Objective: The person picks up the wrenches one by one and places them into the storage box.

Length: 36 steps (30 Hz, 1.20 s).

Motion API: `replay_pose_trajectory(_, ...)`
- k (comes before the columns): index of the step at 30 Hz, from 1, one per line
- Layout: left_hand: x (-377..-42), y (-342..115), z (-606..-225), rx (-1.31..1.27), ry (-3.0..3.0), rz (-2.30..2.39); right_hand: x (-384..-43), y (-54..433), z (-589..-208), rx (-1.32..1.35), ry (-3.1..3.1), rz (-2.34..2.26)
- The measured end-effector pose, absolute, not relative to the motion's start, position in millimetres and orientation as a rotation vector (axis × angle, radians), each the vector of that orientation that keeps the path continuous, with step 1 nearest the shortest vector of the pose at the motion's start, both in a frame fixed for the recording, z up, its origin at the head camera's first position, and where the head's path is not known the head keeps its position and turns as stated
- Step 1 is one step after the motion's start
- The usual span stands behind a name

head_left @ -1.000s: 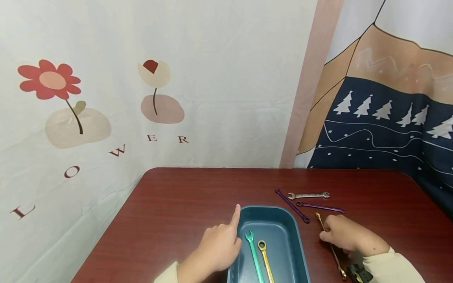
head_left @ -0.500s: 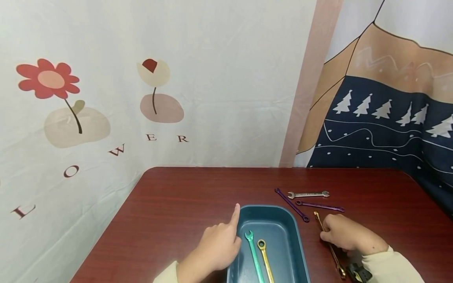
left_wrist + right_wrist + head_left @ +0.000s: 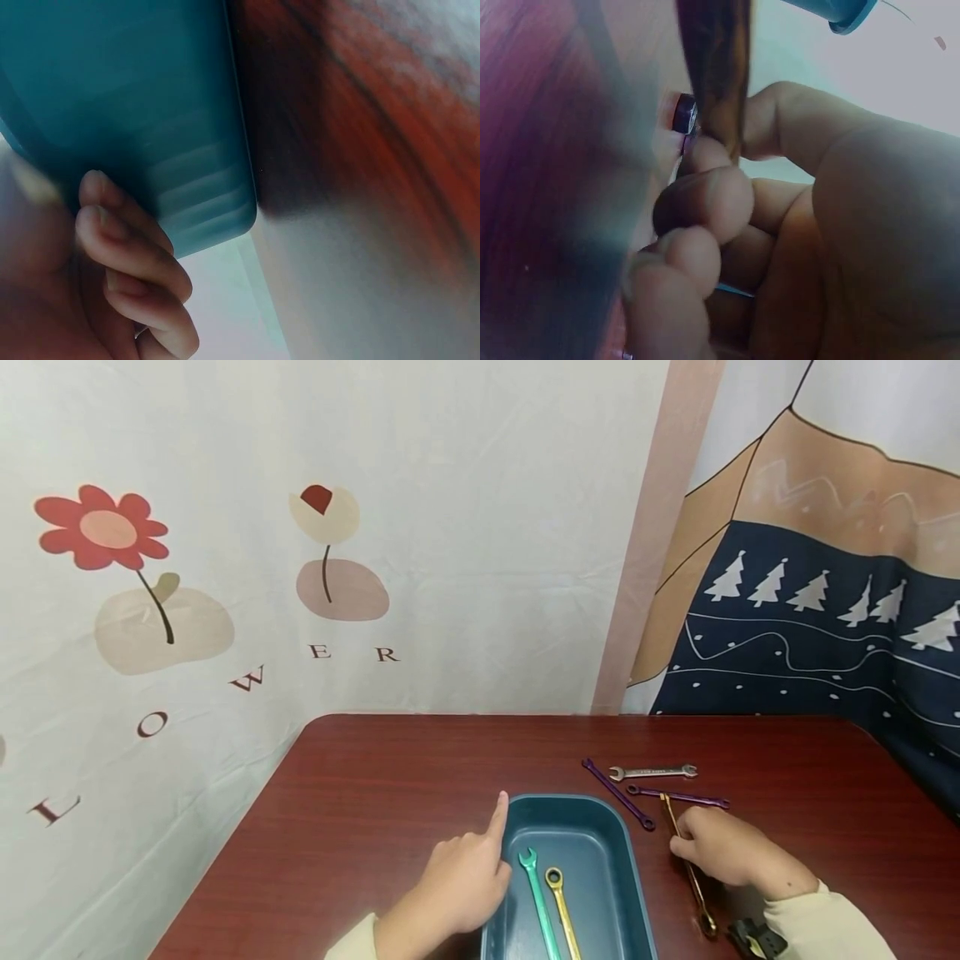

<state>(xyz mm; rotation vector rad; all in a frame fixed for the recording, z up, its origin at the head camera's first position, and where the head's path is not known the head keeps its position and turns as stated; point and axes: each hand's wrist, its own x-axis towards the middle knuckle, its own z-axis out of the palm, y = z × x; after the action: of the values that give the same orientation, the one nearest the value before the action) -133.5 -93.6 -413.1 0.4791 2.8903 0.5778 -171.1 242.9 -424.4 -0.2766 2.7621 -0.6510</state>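
My right hand (image 3: 723, 847) pinches a gold wrench (image 3: 697, 893) by its shaft, tilted above the table to the right of the tray. In the right wrist view, the wrench's shaft (image 3: 716, 60) rises from between the thumb and fingertips. The left hand (image 3: 465, 881) holds the left rim of a blue-green tray (image 3: 641, 902), index finger straight along it. In the left wrist view, its other fingers (image 3: 135, 259) curl beside the tray's outer wall (image 3: 199, 127). Inside the tray lie a green wrench (image 3: 540, 902) and a yellow ratchet wrench (image 3: 564, 914).
Behind the right hand lie a purple wrench (image 3: 618, 795), a silver open-end wrench (image 3: 652, 772) and another purple wrench (image 3: 682, 796) on the dark red table (image 3: 390, 777). A printed curtain (image 3: 480, 527) hangs behind the table's far edge.
The gold wrench has come up off the table in my right hand and shifted slightly left and away from me. The left hand and tray stay put.
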Motion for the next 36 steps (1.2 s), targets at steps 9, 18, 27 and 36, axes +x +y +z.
replay_pose_trajectory(9,-133.1,-93.2,-413.5,0.486,2.894,0.582,-166.0,231.3,-412.4,-0.275,2.79,-0.708)
replay_pose_trajectory(18,-133.4,-92.9,-413.7,0.48,2.887,0.596,-165.9,225.8,-404.4,-0.313,2.859,-0.759)
replay_pose_trajectory(27,-133.1,-92.7,-413.8,0.48,2.892,0.6,-164.7,219.9,-395.3,-0.281,3.043,-0.864)
replay_pose_trajectory(36,-132.8,-93.0,-413.9,0.473,2.889,0.591,-159.3,212.4,-387.7,-0.288,3.07,-0.938)
